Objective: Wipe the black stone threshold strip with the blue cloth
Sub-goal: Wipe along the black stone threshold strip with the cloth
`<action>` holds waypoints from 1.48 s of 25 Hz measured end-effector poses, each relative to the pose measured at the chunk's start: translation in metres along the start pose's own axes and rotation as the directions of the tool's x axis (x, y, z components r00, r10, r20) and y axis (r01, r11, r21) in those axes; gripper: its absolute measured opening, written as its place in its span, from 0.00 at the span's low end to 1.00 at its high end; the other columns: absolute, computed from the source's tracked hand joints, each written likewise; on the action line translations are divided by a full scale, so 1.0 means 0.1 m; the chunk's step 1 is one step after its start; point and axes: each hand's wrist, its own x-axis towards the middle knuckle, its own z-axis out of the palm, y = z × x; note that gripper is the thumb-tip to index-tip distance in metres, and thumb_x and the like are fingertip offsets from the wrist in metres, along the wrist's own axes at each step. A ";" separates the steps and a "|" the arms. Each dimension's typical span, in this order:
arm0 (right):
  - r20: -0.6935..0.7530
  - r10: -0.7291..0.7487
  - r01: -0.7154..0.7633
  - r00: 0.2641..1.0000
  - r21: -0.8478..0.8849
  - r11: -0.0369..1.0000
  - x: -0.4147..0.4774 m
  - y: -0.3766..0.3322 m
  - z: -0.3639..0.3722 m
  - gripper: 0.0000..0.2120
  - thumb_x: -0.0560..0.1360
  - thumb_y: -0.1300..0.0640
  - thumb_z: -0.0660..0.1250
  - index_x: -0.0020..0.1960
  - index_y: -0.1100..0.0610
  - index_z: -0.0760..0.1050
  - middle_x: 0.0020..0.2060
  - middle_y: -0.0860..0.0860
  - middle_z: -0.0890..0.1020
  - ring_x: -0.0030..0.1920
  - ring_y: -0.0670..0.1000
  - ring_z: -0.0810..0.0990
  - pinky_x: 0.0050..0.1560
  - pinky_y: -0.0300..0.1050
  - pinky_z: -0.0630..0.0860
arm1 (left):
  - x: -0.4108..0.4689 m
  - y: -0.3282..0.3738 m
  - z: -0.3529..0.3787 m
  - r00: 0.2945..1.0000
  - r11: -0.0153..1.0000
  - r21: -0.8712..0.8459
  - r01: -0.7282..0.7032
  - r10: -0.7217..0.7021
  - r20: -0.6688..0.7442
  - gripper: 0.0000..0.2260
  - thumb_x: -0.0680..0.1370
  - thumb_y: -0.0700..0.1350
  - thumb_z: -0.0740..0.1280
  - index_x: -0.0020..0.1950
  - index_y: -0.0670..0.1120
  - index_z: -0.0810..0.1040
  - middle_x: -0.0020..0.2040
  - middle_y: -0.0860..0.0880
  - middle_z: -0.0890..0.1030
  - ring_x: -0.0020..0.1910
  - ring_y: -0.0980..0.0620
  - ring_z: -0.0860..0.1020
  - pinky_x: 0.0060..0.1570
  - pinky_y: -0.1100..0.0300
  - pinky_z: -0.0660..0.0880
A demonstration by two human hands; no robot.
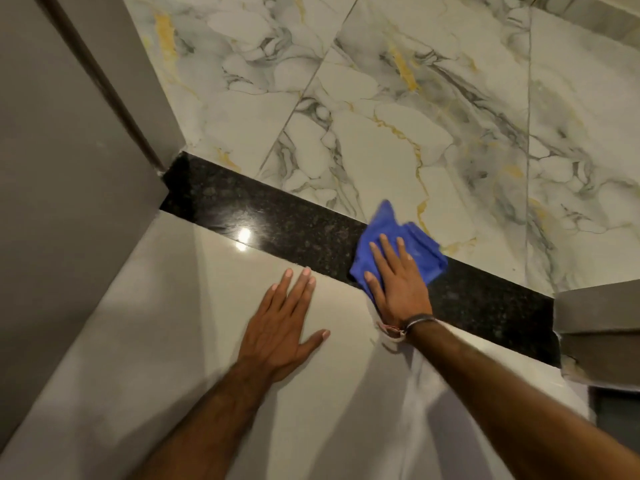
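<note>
A black speckled stone threshold strip point(277, 220) runs diagonally across the floor from the left door frame to the right one. A crumpled blue cloth point(412, 240) lies on its middle part. My right hand point(398, 282) presses flat on the cloth with fingers spread, palm partly over the strip's near edge. My left hand point(284, 323) rests flat on the plain pale floor tile just in front of the strip, fingers apart, holding nothing. A light reflection shines on the strip left of the cloth.
Grey door frames stand at the left point(79, 150) and at the right point(595, 327) ends of the strip. Beyond the strip lies a marble-patterned tile floor point(415, 98) with grey and yellow veins. A plain beige tile point(242, 393) lies on the near side.
</note>
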 end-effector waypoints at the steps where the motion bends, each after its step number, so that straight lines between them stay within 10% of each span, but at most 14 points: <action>1: 0.047 -0.108 0.109 0.993 -0.024 0.994 0.10 -0.15 0.03 0.29 0.82 0.39 0.46 0.79 0.47 0.49 0.80 0.47 0.49 0.80 0.53 0.44 0.79 0.55 0.50 | -0.02 -0.11 -0.03 1.000 1.000 0.005 0.027 -0.026 -0.004 0.39 0.79 0.69 0.51 0.83 0.46 0.50 0.84 0.49 0.48 0.82 0.47 0.46 0.79 0.49 0.50; 22: 0.105 -0.514 0.509 0.851 0.073 0.857 1.50 -2.64 0.28 0.33 0.78 0.35 0.52 0.79 0.48 0.56 0.80 0.51 0.55 0.80 0.58 0.49 0.78 0.57 0.50 | -0.38 -1.48 -0.36 0.865 0.870 0.038 0.492 -0.483 -0.135 0.41 0.79 0.68 0.52 0.83 0.45 0.44 0.84 0.47 0.44 0.82 0.45 0.45 0.79 0.48 0.48; 30: -0.010 -0.136 0.134 0.991 0.264 0.955 0.92 -2.01 0.20 0.26 0.81 0.42 0.55 0.76 0.50 0.62 0.79 0.50 0.59 0.80 0.57 0.50 0.77 0.57 0.49 | -0.28 -1.13 -0.38 0.877 0.885 -0.051 0.462 -0.465 -0.122 0.43 0.76 0.69 0.48 0.83 0.42 0.49 0.84 0.44 0.49 0.82 0.41 0.48 0.78 0.45 0.53; 34: -0.022 -0.273 0.273 0.962 0.141 0.952 0.26 -0.97 0.11 0.26 0.81 0.43 0.56 0.77 0.48 0.61 0.79 0.48 0.59 0.80 0.54 0.51 0.78 0.54 0.52 | -0.16 -0.71 -0.27 0.909 0.912 -0.073 0.403 -0.409 -0.085 0.43 0.76 0.69 0.45 0.83 0.43 0.48 0.84 0.45 0.47 0.82 0.43 0.47 0.78 0.46 0.52; 37: -0.076 0.240 -0.223 0.968 0.180 0.958 -0.19 -0.20 0.01 0.27 0.81 0.42 0.53 0.77 0.50 0.60 0.79 0.49 0.59 0.79 0.56 0.51 0.77 0.57 0.53 | -0.06 -0.37 -0.21 0.942 0.940 -0.096 0.328 -0.333 -0.048 0.42 0.77 0.70 0.43 0.83 0.44 0.45 0.84 0.47 0.43 0.82 0.45 0.43 0.79 0.48 0.47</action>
